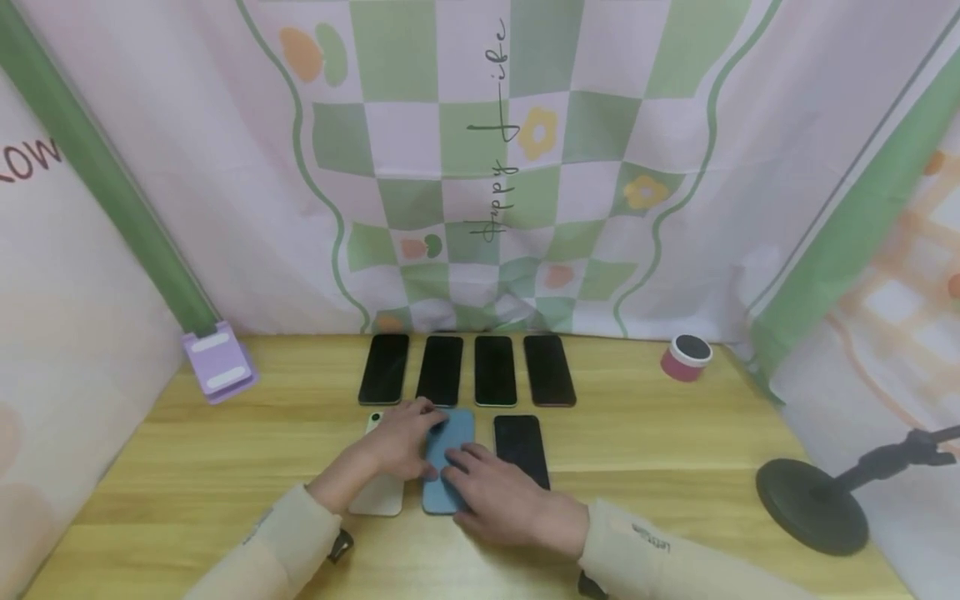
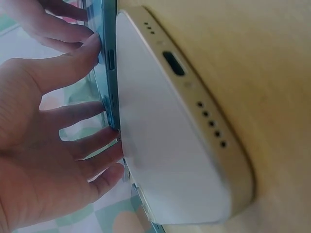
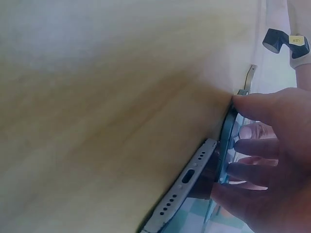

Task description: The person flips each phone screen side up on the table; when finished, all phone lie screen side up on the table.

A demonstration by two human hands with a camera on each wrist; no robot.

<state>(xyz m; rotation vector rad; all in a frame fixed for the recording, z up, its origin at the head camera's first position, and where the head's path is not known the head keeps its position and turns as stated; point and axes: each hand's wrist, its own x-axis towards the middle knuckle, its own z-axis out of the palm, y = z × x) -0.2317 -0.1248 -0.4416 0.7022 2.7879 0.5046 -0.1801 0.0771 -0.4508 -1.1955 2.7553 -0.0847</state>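
Note:
A blue phone (image 1: 452, 433) lies back side up near the table's middle, between both hands. My left hand (image 1: 397, 437) reaches over a white phone (image 1: 378, 496) to the blue one; its thumb touches the blue phone's left side and its fingers extend toward the upper end. My right hand (image 1: 513, 500) rests on the blue phone's lower right part, fingers on the back. In the right wrist view, the right thumb (image 3: 255, 106) is at the phone's edge. A dark-screened phone (image 1: 521, 446) lies right of it, partly behind the right hand.
Several dark-screened phones (image 1: 495, 371) form a row at the table's back. A purple object (image 1: 220, 362) stands at the back left, a pink jar (image 1: 686, 358) at the back right. A black round stand base (image 1: 812, 506) is at the right. A patterned curtain (image 1: 480, 167) hangs behind.

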